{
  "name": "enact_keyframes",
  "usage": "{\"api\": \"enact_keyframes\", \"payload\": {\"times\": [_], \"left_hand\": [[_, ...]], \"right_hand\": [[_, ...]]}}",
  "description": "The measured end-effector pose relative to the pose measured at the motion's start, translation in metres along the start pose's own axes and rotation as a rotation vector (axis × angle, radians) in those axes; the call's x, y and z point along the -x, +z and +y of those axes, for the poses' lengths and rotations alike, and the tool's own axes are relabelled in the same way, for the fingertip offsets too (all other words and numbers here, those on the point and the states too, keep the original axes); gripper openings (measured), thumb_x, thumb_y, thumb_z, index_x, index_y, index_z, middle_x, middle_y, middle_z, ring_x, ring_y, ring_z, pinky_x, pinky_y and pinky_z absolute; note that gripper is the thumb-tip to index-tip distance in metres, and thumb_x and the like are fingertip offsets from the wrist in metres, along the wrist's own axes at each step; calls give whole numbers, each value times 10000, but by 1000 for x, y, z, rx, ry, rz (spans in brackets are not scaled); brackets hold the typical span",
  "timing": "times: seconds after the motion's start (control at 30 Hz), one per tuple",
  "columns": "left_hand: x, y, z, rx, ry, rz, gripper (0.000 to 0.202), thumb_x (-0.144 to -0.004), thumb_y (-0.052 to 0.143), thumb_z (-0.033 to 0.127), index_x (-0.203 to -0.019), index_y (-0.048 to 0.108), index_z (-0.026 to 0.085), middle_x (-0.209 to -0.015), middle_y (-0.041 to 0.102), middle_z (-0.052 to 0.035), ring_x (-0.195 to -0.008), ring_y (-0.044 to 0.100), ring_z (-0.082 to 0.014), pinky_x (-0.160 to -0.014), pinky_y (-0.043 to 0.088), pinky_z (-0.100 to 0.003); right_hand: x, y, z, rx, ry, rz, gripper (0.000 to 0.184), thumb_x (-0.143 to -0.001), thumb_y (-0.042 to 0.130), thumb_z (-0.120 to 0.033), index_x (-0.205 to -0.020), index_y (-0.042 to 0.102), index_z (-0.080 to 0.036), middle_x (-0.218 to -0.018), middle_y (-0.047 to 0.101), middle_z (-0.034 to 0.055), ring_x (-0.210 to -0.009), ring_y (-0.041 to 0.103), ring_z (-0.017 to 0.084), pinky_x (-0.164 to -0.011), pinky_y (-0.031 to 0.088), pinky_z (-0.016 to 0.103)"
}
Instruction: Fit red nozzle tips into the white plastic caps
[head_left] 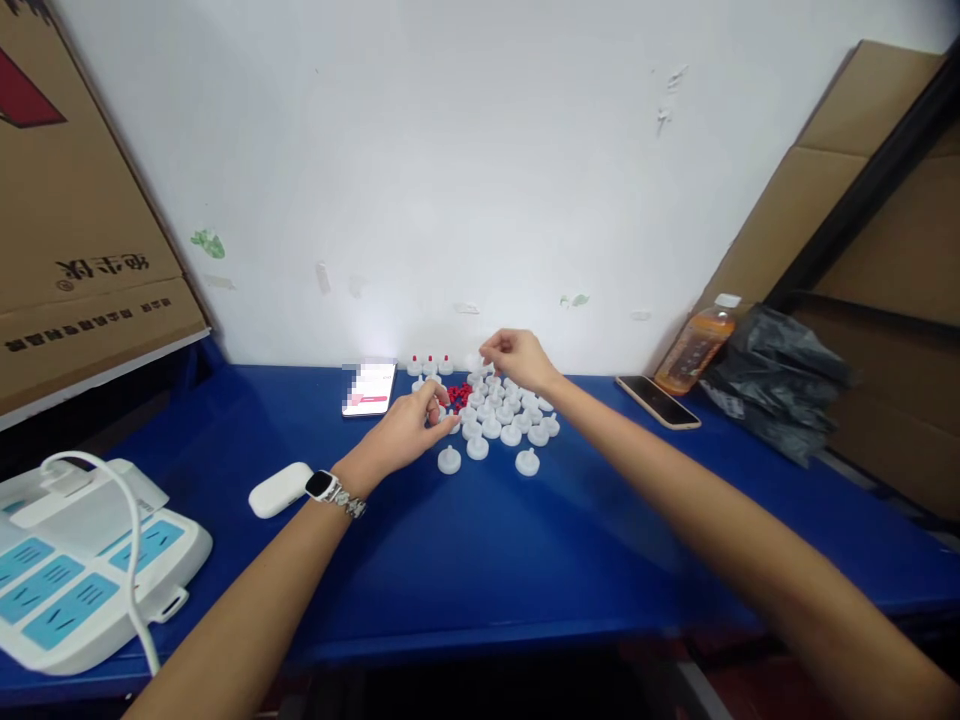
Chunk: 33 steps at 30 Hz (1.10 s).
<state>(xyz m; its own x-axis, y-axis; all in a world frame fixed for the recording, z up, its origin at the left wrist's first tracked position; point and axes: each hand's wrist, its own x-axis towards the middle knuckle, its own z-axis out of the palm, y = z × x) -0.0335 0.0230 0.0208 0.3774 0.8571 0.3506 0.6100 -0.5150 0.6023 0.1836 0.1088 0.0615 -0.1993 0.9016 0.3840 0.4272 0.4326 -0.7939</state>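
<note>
Many white plastic nozzle caps [511, 434], each a round base with a narrow spout, stand in a cluster on the blue table. My right hand [521, 360] is above the back of the cluster, thumb and fingertips pinched on a blurred white nozzle cap [474, 362]. At the cluster's left side is my left hand [409, 428], thumb and index finger apart, with nothing visible between them. It partly hides some white caps. A small pile of red tips [459, 398] lies between the hands. Along the wall stand 3 white caps with red tips [430, 365].
A lit phone [369, 388], a white oval case [279, 490] and a power strip [97, 580] with a cable are on the left. To the right lie another phone [658, 402], an orange drink bottle [694, 345] and a dark plastic bag [776, 375]. Cardboard [90, 200] flanks the wall.
</note>
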Motion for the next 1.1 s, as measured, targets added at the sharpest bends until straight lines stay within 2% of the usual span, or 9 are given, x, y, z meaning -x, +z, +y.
{"api": "enact_keyframes", "payload": {"times": [0.07, 0.13, 0.23, 0.47, 0.57, 0.7, 0.83, 0.93, 1.1], "left_hand": [[1, -4, -3, -9, -30, -4, 289, -896, 550, 485, -972, 549, 206, -675, 531, 31, -610, 507, -140, -563, 342, -260], [1, -5, -4, -15, -44, -12, 298, -897, 545, 496, -931, 576, 202, -671, 543, 24, -607, 512, -142, -560, 346, -263], [2, -3, -3, -25, -37, -33, 305, -895, 545, 498, -895, 601, 198, -688, 574, 10, -616, 529, -146, -561, 358, -266], [1, 2, -3, -28, 0, -21, 304, -890, 556, 496, -867, 606, 197, -758, 625, -13, -659, 555, -151, -574, 381, -264], [1, 2, -3, -31, -12, -25, 311, -887, 556, 505, -867, 603, 198, -758, 624, -15, -647, 547, -152, -555, 375, -265], [1, 1, -1, -29, -5, -26, 312, -892, 549, 506, -860, 603, 200, -793, 642, -22, -682, 565, -157, -583, 390, -271], [2, 0, -1, -20, -2, -39, 313, -905, 533, 499, -860, 606, 198, -807, 655, -25, -705, 581, -160, -614, 407, -278], [1, 0, -2, -20, -1, -35, 318, -908, 526, 500, -852, 605, 197, -806, 653, -24, -710, 584, -162, -624, 415, -282], [-1, 3, 0, -25, 10, -30, 319, -918, 510, 497, -841, 600, 201, -801, 652, -23, -712, 584, -170, -628, 415, -290]], "right_hand": [[-27, 2, 4, 254, 9, -30, 75, -820, 611, -148, -809, 680, -119, -740, 731, 53, -563, 628, 105, -586, 494, 206], [-48, 10, 8, 496, -14, -100, 132, -831, 581, -124, -863, 709, -119, -813, 752, 68, -707, 676, 128, -692, 505, 202], [-68, 28, 14, 693, -24, -173, 155, -796, 603, -109, -875, 735, -126, -913, 756, 101, -871, 692, 179, -793, 502, 226], [-82, 54, 20, 814, 32, -219, 174, -717, 667, -119, -863, 753, -155, -1003, 737, 138, -947, 690, 277, -842, 519, 337], [-83, 58, 21, 826, 52, -220, 177, -727, 666, -138, -875, 756, -174, -1027, 733, 127, -968, 686, 269, -860, 516, 339], [-83, 62, 24, 789, 87, -211, 202, -775, 620, -170, -916, 761, -203, -1038, 737, 98, -929, 691, 224, -810, 523, 298], [-80, 58, 26, 742, 85, -181, 226, -827, 588, -237, -984, 750, -224, -1049, 742, 70, -932, 683, 185, -811, 512, 258], [-75, 44, 32, 738, 86, -125, 250, -857, 559, -294, -1023, 735, -234, -1085, 734, 68, -971, 673, 198, -845, 507, 283], [-65, 19, 46, 761, 157, -88, 232, -796, 647, -339, -966, 750, -221, -1045, 737, 80, -964, 677, 217, -873, 500, 313]]}}
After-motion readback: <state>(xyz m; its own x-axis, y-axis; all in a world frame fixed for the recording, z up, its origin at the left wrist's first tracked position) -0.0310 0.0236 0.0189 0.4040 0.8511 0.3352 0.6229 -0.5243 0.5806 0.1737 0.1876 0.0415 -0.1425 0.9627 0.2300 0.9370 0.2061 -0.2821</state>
